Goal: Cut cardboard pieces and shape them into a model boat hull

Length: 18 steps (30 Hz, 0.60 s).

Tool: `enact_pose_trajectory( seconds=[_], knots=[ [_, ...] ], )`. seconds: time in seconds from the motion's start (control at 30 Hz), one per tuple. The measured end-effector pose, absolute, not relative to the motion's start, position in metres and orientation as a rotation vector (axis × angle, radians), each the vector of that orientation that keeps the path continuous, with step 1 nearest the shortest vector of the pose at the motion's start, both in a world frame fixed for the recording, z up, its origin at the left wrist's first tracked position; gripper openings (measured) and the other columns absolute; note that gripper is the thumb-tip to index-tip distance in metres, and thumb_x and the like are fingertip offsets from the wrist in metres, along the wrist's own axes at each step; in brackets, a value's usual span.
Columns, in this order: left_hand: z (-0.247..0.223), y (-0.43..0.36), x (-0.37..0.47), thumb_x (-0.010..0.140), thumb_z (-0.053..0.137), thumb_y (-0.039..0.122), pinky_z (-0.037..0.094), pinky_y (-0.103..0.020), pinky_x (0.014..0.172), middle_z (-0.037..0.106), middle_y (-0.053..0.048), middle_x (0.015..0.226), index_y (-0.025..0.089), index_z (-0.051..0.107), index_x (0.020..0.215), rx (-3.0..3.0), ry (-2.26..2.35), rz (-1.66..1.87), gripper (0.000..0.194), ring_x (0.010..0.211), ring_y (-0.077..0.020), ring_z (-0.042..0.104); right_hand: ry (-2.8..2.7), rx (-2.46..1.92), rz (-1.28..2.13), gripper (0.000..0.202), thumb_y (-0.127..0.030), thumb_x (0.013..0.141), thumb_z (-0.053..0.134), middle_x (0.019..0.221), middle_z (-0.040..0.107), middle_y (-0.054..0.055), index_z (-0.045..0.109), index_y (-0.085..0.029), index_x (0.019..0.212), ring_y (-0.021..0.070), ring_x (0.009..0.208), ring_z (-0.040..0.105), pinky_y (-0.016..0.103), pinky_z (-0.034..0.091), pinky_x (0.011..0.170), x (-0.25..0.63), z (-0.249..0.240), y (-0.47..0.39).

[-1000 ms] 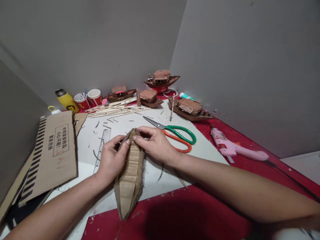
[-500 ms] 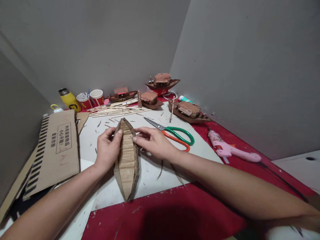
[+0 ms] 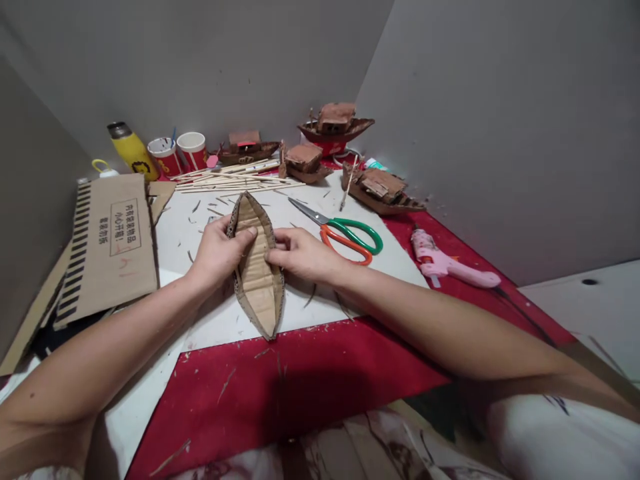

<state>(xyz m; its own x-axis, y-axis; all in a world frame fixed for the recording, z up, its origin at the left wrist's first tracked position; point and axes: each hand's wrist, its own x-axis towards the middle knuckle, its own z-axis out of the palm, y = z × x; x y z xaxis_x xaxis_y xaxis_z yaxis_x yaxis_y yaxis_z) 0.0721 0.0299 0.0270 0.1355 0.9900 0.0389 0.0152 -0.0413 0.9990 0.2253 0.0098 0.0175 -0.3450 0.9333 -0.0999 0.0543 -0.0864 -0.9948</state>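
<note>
Between my hands is a cardboard boat hull (image 3: 258,280), pointed at both ends, with raised sides whose cut edges show corrugation. My left hand (image 3: 220,250) grips its left side, thumb over the rim on the inside and fingers hidden behind. On the right side my right hand (image 3: 303,255) pinches the wall, thumb inside and fingers outside. Scissors (image 3: 345,230) with one green and one orange handle lie on the white sheet (image 3: 320,307) just beyond my right hand. Thin dark scraps are scattered around the hull.
Finished-looking model boats (image 3: 377,190) stand along the back. Thin wooden sticks (image 3: 230,177) lie in a pile, near paper cups (image 3: 191,150) and a yellow bottle (image 3: 131,152). A printed cardboard sheet (image 3: 107,247) is at left, a pink glue gun (image 3: 450,263) at right on the red cloth (image 3: 225,407).
The view has tilted down, so everything sits higher in the picture. The hull has turned slightly, its near tip swinging right. My left thumb reaches further into it.
</note>
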Motion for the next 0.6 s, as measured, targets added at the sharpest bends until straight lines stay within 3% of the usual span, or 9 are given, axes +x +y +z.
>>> enact_pose_trajectory(
  seconds=[0.2,0.4,0.6],
  knots=[
    [0.025,0.031,0.071,0.069,0.073,0.023,0.053,-0.031,0.074,0.072,-0.002,0.083,0.014,0.071,0.087,1.352,1.131,1.203,0.020,0.072,-0.0165,0.063,-1.646,-1.083,1.290,0.039,0.001,0.067,0.052,0.094,0.070,0.002,0.062,-0.015,0.101,0.0160,0.081,0.064,0.027,0.051,0.078,0.225,0.017,0.007],
    [0.016,0.036,0.069,0.067,0.075,0.024,0.053,-0.031,0.072,0.072,-0.003,0.084,0.015,0.071,0.087,1.244,1.128,1.199,0.023,0.072,-0.0172,0.064,-1.665,-1.108,1.263,0.038,0.000,0.070,0.051,0.092,0.069,0.002,0.061,-0.015,0.104,0.0164,0.081,0.064,0.028,0.051,0.079,0.224,0.014,0.009],
    [0.020,0.043,0.067,0.064,0.076,0.025,0.054,-0.030,0.071,0.073,-0.003,0.082,0.015,0.069,0.086,1.099,1.141,1.405,0.025,0.072,-0.0168,0.065,-1.734,-1.258,1.238,0.048,-0.013,0.074,0.064,0.105,0.070,0.008,0.057,-0.014,0.121,0.0225,0.093,0.065,0.033,0.051,0.085,0.223,0.016,0.001]
  ],
)
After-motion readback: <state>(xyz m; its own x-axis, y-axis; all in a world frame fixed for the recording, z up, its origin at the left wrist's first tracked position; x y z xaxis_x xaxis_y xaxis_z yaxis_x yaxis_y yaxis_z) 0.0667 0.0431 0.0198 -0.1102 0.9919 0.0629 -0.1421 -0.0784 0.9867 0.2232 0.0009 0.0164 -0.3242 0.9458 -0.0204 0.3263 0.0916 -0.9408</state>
